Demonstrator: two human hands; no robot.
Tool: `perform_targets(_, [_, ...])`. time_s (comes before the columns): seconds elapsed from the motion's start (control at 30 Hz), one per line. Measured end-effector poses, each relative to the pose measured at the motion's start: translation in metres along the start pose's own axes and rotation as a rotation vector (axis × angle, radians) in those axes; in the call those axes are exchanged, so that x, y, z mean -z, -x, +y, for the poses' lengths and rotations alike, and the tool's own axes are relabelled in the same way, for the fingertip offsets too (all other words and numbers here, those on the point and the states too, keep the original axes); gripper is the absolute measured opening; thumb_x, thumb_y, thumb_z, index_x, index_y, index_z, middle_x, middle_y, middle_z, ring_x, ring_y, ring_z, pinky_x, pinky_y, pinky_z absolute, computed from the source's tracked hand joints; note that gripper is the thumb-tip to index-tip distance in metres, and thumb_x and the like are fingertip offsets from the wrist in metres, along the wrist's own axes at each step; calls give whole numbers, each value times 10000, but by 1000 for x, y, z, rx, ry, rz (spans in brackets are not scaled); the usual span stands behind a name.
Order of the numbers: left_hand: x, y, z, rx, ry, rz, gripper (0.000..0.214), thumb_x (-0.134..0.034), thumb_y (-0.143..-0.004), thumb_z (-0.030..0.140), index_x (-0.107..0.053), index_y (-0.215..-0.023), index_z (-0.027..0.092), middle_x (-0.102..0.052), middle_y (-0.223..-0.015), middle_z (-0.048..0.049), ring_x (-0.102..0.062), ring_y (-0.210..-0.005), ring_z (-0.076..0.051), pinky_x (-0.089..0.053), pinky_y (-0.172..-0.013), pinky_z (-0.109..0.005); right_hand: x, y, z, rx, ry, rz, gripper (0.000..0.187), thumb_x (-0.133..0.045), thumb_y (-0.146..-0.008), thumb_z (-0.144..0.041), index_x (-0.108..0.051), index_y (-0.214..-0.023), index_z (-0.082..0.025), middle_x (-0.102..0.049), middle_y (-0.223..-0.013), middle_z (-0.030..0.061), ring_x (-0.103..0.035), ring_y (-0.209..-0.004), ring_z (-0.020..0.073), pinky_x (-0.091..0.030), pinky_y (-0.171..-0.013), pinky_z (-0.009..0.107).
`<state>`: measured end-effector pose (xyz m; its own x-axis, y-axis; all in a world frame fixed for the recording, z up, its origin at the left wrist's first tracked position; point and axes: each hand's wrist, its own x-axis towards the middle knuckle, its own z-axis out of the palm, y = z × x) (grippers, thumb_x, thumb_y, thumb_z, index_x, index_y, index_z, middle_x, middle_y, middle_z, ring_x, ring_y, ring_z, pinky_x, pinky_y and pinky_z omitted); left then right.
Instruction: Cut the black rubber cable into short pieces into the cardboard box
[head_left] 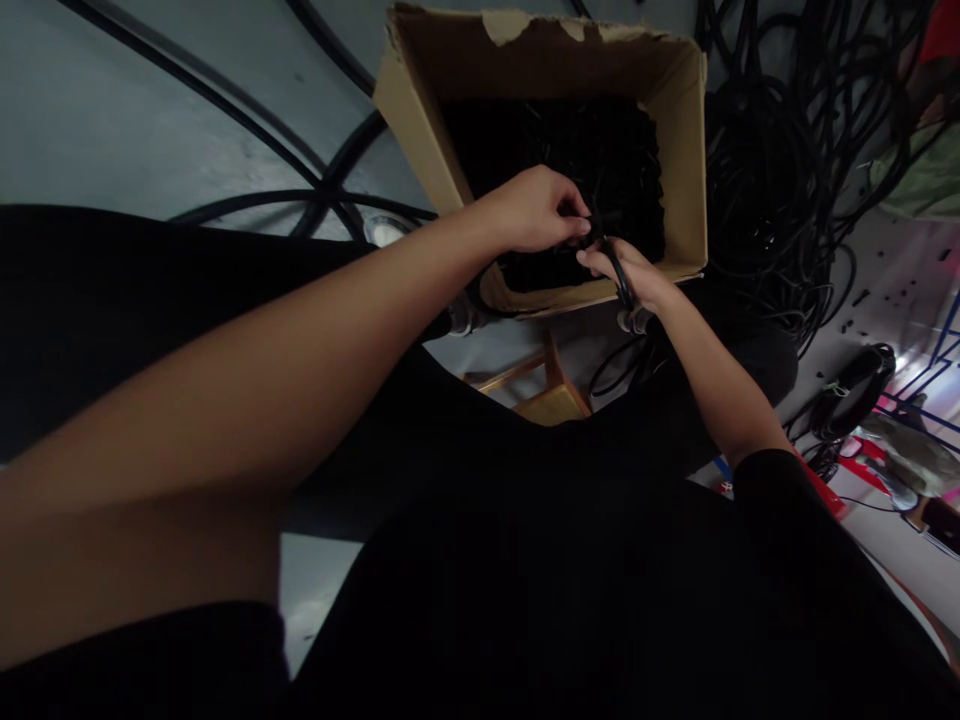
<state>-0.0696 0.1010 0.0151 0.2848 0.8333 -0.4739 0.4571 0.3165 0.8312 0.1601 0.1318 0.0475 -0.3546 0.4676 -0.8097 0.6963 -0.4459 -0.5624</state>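
A person's left hand (534,210) and right hand (626,275) meet above an open cardboard box (679,170), both grips clamped on a black cable (619,272). The left fingers (574,228) pinch the cable close to the right hand, whose grip curls around its length. A metal plug (634,320) shows just below the right hand, beside the box's near rim. The held cable sits over the box, which is filled with more black cables (555,150). A tangled heap of cables (757,170) lies just right of the box on the grey floor (97,120). A wooden frame (551,400) stands below the box, and a coiled cable (855,390) rests farther right.
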Motion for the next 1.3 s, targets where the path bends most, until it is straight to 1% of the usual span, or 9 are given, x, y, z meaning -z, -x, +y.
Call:
perform_targets(0.23, [5,1,3,45,0,-35,491,-728,-1060,483,-989,-1400,244,-958,-1150,-118,-884,-1237,-389,-667,-1130,-495,-1,7,-2,-23,74,0,586,-1019,-1068,-675,-625,-895,-277,-582,-761,-11,-623,-791,201,-590,-728,309])
perform_targets(0.33, [10,4,10,93,-13,-46,523,-718,-1098,532,-982,-1441,237,-964,-1180,-75,-852,-1281,-356,-641,-1167,-486,0,5,2,-9,112,54,643,-968,-1109,-701,-577,-823,-278,-532,-744,-8,-562,-752,189,-524,-676,312])
perform_targets(0.57, [18,6,14,150,-65,-61,560,-658,-1128,615,-958,-1338,191,-953,-1125,-27,-771,-1179,-271,-569,-1130,-431,1,5,-6,1,151,100,660,-1027,-1038,-629,-517,-796,-287,-404,-702,-35,-570,-739,181,-410,-627,299])
perform_targets(0.7, [19,7,11,140,-40,-87,671,-634,-1133,783,-920,-1363,222,-920,-1038,36,-706,-1137,-229,-534,-1094,-426,2,10,-16,17,165,91,565,-975,-1044,-546,-547,-794,-276,-398,-650,-42,-557,-690,171,-385,-600,290])
perform_targets(0.9, [18,7,11,208,-25,-86,879,-687,-1079,862,-840,-1625,189,-965,-1326,-12,-739,-1313,-306,-507,-1192,-484,2,15,-17,-11,151,78,507,-996,-1005,-393,-560,-773,-283,-449,-605,-43,-587,-666,182,-436,-623,301])
perform_targets(1.03, [19,8,10,227,-14,-82,906,-704,-1088,875,-768,-1732,241,-951,-1413,32,-710,-1424,-339,-486,-1263,-506,1,11,-8,-64,132,95,535,-1037,-1001,-343,-559,-766,-297,-492,-589,-46,-589,-629,194,-475,-623,310])
perform_targets(1.17, [23,10,11,197,-80,-26,810,-744,-1107,724,-755,-1713,187,-839,-1721,-9,-671,-1536,-339,-482,-1328,-478,-4,4,1,-103,70,110,467,-987,-1068,-280,-595,-814,-287,-589,-656,-30,-606,-652,189,-524,-645,299])
perform_targets(1.23, [26,11,13,170,-82,22,803,-783,-1052,628,-781,-1687,135,-801,-1783,-58,-681,-1509,-342,-512,-1322,-469,-6,1,2,-98,29,105,422,-953,-1092,-244,-609,-850,-276,-654,-732,-16,-646,-713,182,-555,-699,280])
perform_targets(1.3, [27,12,14,141,-34,25,809,-801,-1019,575,-786,-1690,124,-817,-1768,-54,-698,-1440,-318,-545,-1300,-465,-8,1,3,-87,5,87,391,-943,-1091,-225,-616,-883,-272,-681,-785,-16,-679,-781,182,-577,-762,269])
